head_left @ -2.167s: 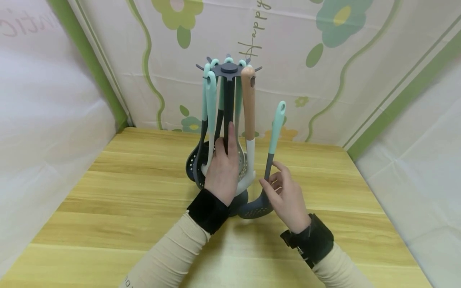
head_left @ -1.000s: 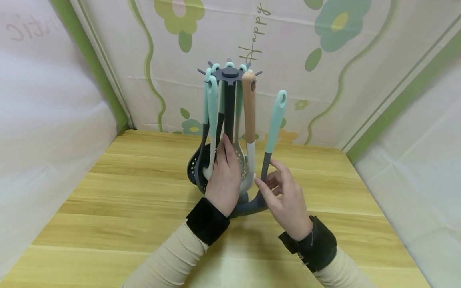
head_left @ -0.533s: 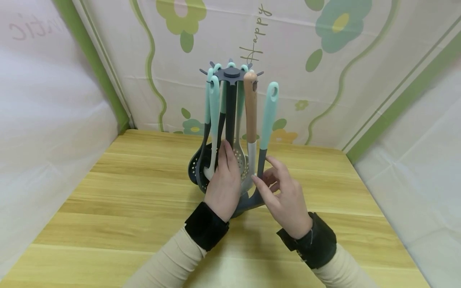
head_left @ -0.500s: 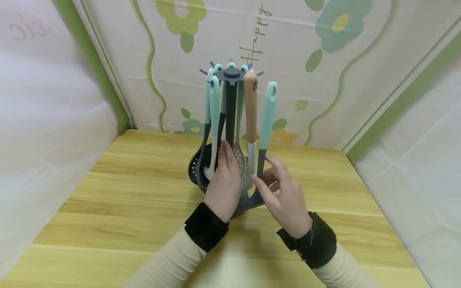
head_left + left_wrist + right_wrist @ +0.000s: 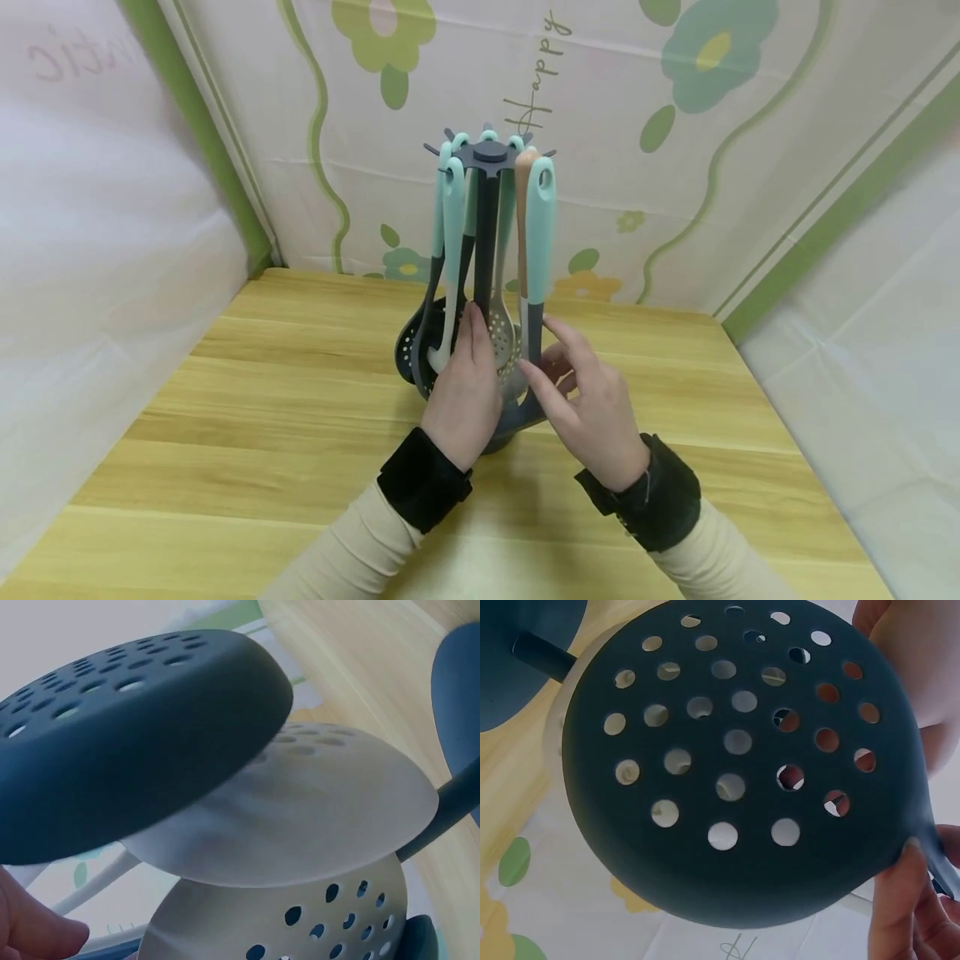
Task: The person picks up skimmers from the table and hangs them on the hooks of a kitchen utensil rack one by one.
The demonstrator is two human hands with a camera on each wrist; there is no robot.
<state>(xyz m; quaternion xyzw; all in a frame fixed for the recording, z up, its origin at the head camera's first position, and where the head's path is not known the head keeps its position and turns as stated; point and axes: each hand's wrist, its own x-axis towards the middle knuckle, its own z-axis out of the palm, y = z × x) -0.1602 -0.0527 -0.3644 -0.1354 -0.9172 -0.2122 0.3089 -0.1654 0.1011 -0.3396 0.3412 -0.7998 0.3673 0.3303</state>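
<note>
My right hand pinches the dark neck of a slotted skimmer, its mint handle upright at the front right of a utensil rack. The handle's top overlaps the rack's hook ring in the head view. The skimmer's round, perforated dark head fills the right wrist view, with thumb and fingers at its neck. My left hand holds the rack's dark pole low down, fingers pointing up along it; its thumb shows in the left wrist view. A pale perforated utensil head sits close under the skimmer.
Several mint-handled utensils hang round the rack's left and back. A wooden-handled utensil hangs just behind the skimmer's handle. The rack stands on a wood-grain table, with a flower-print cloth behind.
The skimmer has moved left and its handle has risen to the rack's top, now covering part of the wooden handle. My left hand has slid lower on the pole, its index finger drawn in.
</note>
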